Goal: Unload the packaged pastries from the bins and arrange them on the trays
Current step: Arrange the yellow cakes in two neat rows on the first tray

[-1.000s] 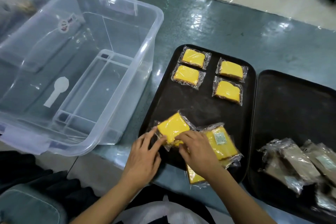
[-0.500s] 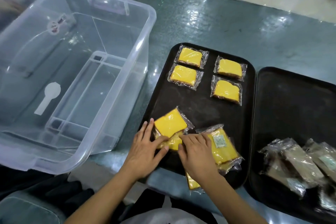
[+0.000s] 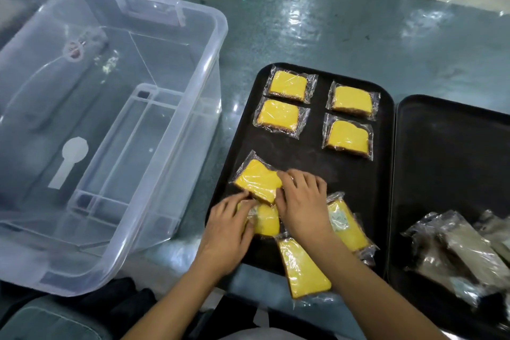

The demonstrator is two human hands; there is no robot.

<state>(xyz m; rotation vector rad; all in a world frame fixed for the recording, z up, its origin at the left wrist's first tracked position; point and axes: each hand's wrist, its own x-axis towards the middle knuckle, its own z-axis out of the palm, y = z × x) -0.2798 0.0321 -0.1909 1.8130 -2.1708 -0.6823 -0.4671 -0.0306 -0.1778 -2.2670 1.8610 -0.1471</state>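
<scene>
Over the last second I see the top yellow pastry slide away from the pile toward 12 o'clock on the left tray, and a second wrapped pastry that lay under it is now uncovered. My right hand has its fingers spread flat over the near right corner of the top pastry, pressing, not clenched. My left hand has fingers curled onto the uncovered packet's wrapper at its 9 o'clock edge; it looks like a pinch. Four pastries sit in two neat columns at the tray's far end, so I judge this one is heading for the third row. Two more lie loose at 5 o'clock. The clear bin at 9 o'clock looks emptied; brown packets wait on the right tray.
</scene>
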